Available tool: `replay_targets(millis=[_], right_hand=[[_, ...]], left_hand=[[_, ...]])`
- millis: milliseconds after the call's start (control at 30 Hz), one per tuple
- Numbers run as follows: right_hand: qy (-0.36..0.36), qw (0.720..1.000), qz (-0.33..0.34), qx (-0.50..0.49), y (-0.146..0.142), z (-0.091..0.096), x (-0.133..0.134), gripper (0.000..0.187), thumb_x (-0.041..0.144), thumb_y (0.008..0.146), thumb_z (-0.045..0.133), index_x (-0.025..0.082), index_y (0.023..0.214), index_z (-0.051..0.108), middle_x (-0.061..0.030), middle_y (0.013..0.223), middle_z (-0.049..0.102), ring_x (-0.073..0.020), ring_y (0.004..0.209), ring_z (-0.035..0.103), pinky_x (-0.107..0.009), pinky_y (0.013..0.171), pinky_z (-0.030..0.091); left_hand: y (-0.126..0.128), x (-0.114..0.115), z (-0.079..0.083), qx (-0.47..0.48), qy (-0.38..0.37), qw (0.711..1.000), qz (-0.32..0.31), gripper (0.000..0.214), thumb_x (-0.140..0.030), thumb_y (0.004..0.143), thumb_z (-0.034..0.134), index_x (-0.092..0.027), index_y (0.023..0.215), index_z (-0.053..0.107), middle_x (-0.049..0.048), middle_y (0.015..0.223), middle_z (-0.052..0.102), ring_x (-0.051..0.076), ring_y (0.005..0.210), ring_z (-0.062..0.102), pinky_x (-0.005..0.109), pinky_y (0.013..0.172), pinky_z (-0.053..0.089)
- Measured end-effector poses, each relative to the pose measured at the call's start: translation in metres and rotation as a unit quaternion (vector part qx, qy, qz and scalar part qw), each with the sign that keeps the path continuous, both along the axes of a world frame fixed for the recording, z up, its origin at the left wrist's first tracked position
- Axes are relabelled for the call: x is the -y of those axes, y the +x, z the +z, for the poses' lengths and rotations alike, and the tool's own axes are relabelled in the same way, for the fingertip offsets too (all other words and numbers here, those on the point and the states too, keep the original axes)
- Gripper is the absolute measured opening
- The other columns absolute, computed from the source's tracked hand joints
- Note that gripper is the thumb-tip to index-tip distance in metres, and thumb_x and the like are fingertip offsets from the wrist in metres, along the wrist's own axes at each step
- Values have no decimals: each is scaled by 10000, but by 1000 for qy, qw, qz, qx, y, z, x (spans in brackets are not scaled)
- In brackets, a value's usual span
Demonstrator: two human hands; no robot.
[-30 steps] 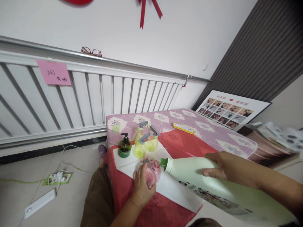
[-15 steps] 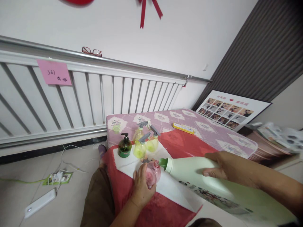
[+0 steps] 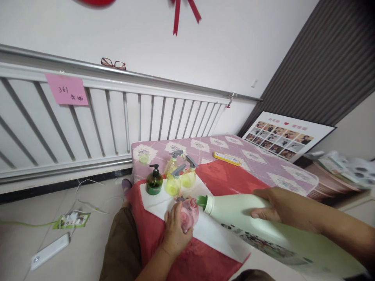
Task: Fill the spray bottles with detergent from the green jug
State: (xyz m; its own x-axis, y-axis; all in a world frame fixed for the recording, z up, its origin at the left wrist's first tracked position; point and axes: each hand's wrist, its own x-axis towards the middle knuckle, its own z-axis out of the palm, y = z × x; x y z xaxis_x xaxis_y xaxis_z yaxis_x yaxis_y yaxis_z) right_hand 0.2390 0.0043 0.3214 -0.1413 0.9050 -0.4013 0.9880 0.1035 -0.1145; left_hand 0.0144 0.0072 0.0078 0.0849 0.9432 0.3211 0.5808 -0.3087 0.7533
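Note:
My left hand (image 3: 176,231) is wrapped round a small pink see-through bottle (image 3: 189,215), tilted so its open neck points right. My right hand (image 3: 271,207) grips a large pale-green jug (image 3: 234,208) from above. The jug lies tipped on its side, its green spout (image 3: 201,201) right at the pink bottle's mouth. I cannot make out whether liquid is flowing. Just beyond stand several clear spray bottles (image 3: 173,185) with grey trigger heads and yellowish liquid. Left of them is a dark green pump bottle (image 3: 154,181). A grey part, perhaps a spray head (image 3: 180,199), lies behind the pink bottle.
White paper (image 3: 158,203) and red cloth (image 3: 234,175) cover part of the purple patterned table (image 3: 202,146). A pale-green cap (image 3: 143,158) and a yellow box (image 3: 226,158) lie farther back. A radiator (image 3: 175,117) runs along the wall; cables and a power strip (image 3: 73,220) lie on the floor.

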Motion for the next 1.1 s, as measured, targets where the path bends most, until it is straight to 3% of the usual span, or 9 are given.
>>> replay_targets(millis=[600,800,1100], right_hand=[[10,1000,2,10,0,0,1,387,585,790,537,202,796,599,-81,831,702,-257,753,637,-323,626,424],[49,999,-1,7,-1,-4,4,384,584,769,532,205,761,594,-75,787,702,-251,715,631,-326,605,419],[19,1000,-3,13,-2,0,3,396,587,788,533,196,798,593,-84,822,701,-259,748,639,-328,624,421]], left_hand=[[1,-1,-1,-5,25,1000,8,841,-169,657,560,-153,1429,227,167,1462,421,291,1352,397,512,1138,266],[0,0,0,-2,9,1000,4,846,-176,652,567,-152,1431,239,166,1470,415,294,1364,382,516,1145,254],[0,-1,-2,-3,9,1000,9,842,-189,659,564,-143,1439,249,159,1472,417,292,1364,383,504,1147,259]])
